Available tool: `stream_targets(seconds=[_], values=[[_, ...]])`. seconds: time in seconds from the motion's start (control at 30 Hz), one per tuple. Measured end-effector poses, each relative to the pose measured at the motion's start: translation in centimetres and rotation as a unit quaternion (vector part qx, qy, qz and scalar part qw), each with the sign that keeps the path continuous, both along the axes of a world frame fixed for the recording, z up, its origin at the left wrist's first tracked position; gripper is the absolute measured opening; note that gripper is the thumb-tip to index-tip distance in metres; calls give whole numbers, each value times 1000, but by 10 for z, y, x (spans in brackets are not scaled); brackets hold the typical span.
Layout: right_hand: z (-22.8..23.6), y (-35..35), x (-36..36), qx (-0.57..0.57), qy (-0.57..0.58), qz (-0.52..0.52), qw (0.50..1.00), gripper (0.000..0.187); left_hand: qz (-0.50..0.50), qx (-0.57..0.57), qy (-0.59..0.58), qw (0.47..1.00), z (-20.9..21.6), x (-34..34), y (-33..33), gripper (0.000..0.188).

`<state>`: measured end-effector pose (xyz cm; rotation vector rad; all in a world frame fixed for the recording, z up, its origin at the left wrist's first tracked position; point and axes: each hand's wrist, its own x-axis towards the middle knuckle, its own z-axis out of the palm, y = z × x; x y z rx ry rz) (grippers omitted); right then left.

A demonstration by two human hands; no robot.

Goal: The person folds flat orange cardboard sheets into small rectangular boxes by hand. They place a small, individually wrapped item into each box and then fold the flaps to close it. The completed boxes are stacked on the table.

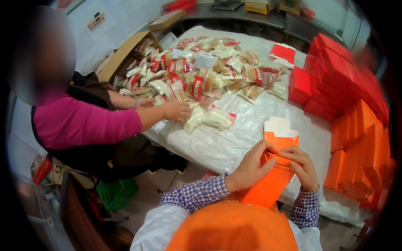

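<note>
Both my hands grip an orange folding carton (pixel 264 186) close in front of me, at the table's near edge. My left hand (pixel 252 164) pinches its upper end from the left, thumb on top. From the right, my right hand (pixel 302 164) presses fingers and thumb against the flap at the same end. Just beyond them a second orange carton (pixel 281 138), its pale inner flaps (pixel 279 126) spread, lies on the plastic-covered table (pixel 247 121). My fingers partly hide the fold between them.
Wrapped pastry packets (pixel 197 83) are heaped at the table's far middle, beside an open cardboard box (pixel 127 54). On the left, a co-worker in a pink sleeve (pixel 88 125) reaches into the packets. Stacked red boxes (pixel 335 75) and orange boxes (pixel 356 146) line the right.
</note>
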<state>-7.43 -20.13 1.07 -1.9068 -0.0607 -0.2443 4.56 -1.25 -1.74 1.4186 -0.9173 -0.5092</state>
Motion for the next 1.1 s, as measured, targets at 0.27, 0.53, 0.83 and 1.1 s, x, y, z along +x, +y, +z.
stream_targets(seconds=[0.27,0.53,0.83,1.1], values=[[7,-5,11,-28,63,59,996,44,14,-6,22,1000,-6,6,4,27],[-30,2,22,-17,-28,-79,996,29,40,-49,1,998,-13,17,9,19],[-14,19,28,-116,-6,-186,976,18,40,-37,51,997,-21,28,15,14],[-2,30,33,-133,63,-237,960,16,37,-40,76,996,-20,35,15,12]])
